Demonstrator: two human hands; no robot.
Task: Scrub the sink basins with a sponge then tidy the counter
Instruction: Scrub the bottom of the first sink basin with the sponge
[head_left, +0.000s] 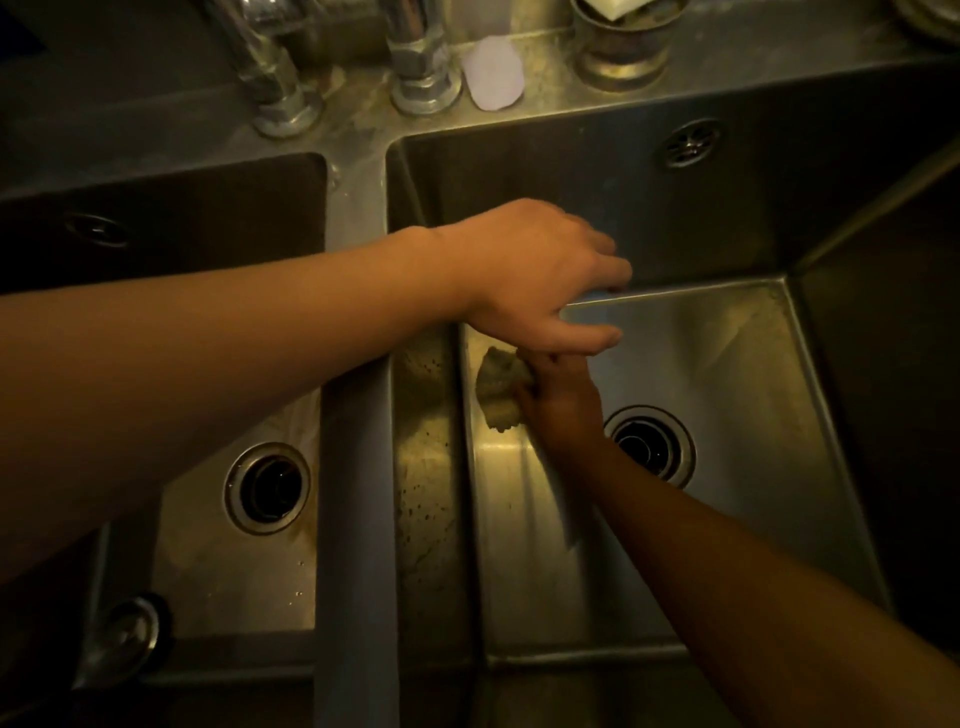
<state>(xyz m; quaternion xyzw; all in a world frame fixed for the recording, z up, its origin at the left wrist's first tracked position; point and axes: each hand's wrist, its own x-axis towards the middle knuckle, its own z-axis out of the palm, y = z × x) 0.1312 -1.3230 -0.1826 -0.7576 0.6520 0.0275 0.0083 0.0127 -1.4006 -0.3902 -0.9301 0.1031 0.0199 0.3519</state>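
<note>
Two steel sink basins lie below me, split by a divider (358, 467). Deep in the right basin (727, 389), my right hand (561, 405) grips a pale, worn sponge (496, 389) and presses it against the basin's left wall, near the floor. My left hand (535, 270) reaches across the divider and hovers above the right hand, fingers spread, holding nothing. The right basin's drain (652, 447) is just right of my right wrist. The left basin (218, 561) has its own drain (267, 488).
Two chrome tap bases (288, 104) (423, 83) stand on the back ledge, with a white oval soap piece (493, 73) and a metal cup (623, 47) beside them. An overflow grille (693, 141) sits in the right basin's back wall. A round metal strainer (130, 634) lies at lower left.
</note>
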